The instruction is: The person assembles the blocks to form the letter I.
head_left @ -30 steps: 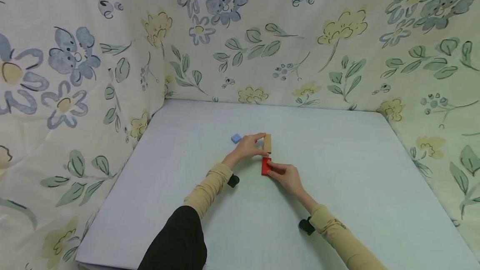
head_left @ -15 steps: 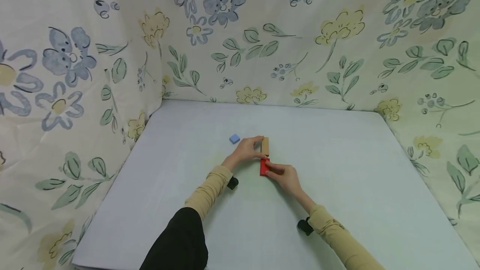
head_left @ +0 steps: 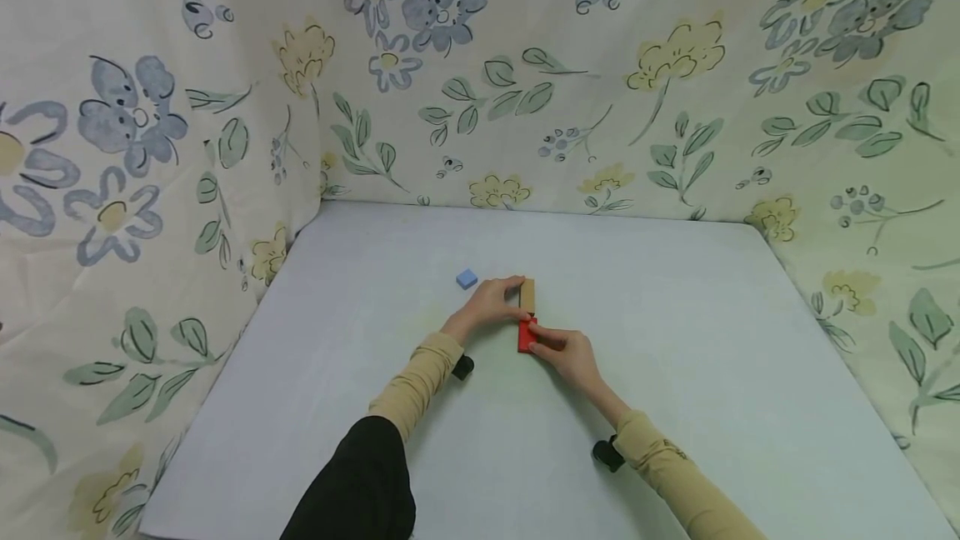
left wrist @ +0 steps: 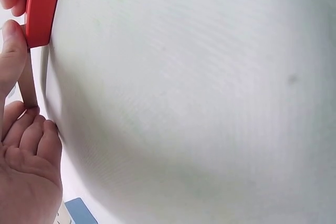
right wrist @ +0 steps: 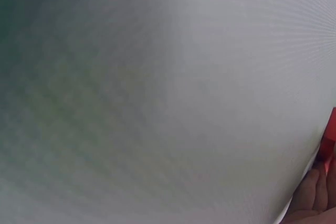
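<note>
In the head view a tan, wood-coloured rectangular block [head_left: 528, 297] stands end to end with a red rectangular block [head_left: 524, 338]. My left hand [head_left: 487, 302] grips the tan block at its two ends, fingers at the far end and thumb at the end by the red block. From the right, my right hand [head_left: 573, 354] pinches the red block between thumb and fingers. Seen from the left wrist, the red block [left wrist: 43, 9] comes right up to the left thumb, and the tan block's narrow side [left wrist: 29, 80] shows between thumb and fingers.
A small blue block [head_left: 467, 279] lies on the white table [head_left: 675, 298], just beyond the left hand. Floral cloth [head_left: 525, 107] hangs behind the table and along its sides. Dark wrist cameras, such as the one [head_left: 608, 455] under the right forearm, sit close to the tabletop.
The left hand has brought the tan block toward the red one, narrowing the gap between their ends. The right hand holds the red block almost in place. The head view has shifted slightly.
</note>
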`<action>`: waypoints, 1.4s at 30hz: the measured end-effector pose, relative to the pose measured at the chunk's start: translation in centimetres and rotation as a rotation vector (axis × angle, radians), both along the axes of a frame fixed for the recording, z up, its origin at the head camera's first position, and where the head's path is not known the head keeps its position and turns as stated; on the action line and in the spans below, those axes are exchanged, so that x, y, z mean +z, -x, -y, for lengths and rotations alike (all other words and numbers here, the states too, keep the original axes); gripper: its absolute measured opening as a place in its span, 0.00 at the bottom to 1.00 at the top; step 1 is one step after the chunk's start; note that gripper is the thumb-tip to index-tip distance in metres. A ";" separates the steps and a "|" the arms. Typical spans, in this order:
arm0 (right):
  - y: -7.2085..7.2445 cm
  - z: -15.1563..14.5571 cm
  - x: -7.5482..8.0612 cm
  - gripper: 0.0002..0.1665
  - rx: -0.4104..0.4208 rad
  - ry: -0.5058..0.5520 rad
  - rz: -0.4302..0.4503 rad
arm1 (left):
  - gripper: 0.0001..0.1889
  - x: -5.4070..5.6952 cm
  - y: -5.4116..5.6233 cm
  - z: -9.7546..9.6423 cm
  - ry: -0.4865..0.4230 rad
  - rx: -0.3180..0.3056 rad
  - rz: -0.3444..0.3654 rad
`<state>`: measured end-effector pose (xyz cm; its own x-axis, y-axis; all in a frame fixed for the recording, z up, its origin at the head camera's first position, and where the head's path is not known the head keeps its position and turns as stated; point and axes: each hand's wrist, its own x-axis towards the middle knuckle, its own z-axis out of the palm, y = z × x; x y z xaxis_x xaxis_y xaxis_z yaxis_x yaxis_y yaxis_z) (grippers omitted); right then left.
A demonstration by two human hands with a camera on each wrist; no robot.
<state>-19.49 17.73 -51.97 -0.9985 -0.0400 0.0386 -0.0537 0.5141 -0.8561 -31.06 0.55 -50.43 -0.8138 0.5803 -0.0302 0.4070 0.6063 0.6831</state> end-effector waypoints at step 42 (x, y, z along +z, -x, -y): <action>0.0 -0.2 -0.2 0.23 0.012 0.009 -0.019 | 0.39 0.2 0.2 0.3 0.040 -0.055 0.086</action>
